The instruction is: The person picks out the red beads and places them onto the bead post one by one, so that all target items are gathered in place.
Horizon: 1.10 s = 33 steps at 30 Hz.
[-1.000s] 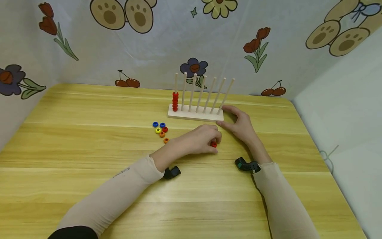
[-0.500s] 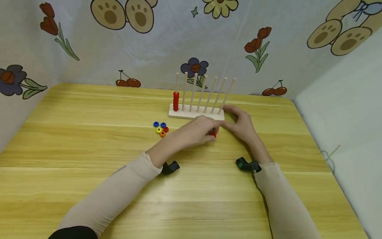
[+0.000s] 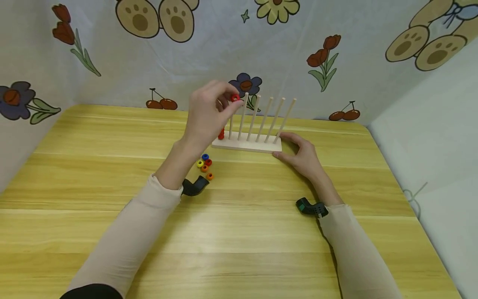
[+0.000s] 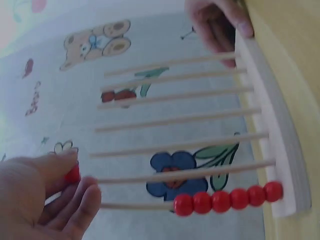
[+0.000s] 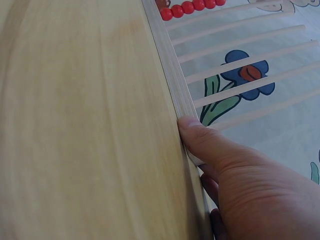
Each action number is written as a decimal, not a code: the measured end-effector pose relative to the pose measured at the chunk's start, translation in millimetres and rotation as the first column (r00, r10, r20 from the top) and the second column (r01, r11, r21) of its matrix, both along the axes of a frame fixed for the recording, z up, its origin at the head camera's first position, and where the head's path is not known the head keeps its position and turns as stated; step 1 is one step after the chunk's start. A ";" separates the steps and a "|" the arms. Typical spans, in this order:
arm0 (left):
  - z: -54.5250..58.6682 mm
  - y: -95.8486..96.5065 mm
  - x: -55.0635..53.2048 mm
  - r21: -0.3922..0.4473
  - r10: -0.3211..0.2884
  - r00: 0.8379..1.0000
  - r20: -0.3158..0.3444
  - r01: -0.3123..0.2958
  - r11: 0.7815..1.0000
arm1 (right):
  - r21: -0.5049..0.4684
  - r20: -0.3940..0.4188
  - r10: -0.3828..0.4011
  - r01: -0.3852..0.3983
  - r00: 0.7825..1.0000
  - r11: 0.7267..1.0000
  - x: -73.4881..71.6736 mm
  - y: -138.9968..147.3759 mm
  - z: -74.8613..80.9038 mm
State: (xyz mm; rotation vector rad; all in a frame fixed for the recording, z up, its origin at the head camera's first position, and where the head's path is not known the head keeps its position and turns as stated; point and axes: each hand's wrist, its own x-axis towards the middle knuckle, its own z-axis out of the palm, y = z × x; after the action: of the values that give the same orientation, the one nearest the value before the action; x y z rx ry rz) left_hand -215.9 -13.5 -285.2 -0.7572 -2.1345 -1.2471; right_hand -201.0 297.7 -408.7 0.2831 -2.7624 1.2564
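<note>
My left hand [image 3: 207, 110] pinches a red bead [image 3: 235, 97] between thumb and fingers, up by the tops of the left pegs. In the left wrist view that bead [image 4: 73, 174] is close to the tip of the second peg [image 4: 135, 179]. Several red beads [image 4: 221, 200] are stacked on the end peg, down against the wooden base [image 3: 246, 145]; the hand partly hides them in the head view. My right hand [image 3: 301, 157] grips the base's right end, its thumb [image 5: 197, 132] on the front edge and its fingers behind. The other pegs carry no beads.
Loose beads lie on the table left of the base: a blue one [image 3: 205, 157], a yellow one [image 3: 200, 164], a red one [image 3: 208, 162] and two orange ones, the nearer [image 3: 210, 176] a little apart. A printed cloth [image 3: 179, 62] hangs behind the wooden table [image 3: 261, 241].
My left hand has carried the red bead from the table in front of the base up and leftward to the peg tops. The right hand keeps its grip on the base.
</note>
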 end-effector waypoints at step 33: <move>-33.3 -44.7 -13.9 -0.182 0.215 0.954 0.211 -0.177 0.967 | 0.002 -0.040 -0.012 0.012 0.999 1.000 1.2 -4.6 -2.8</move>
State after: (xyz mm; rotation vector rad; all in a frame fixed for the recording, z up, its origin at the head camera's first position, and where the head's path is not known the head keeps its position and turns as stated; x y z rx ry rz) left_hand -229.8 -58.1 -318.5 -0.4663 -2.4541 -1.1115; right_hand -199.7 293.1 -411.5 0.2885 -2.7282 1.2319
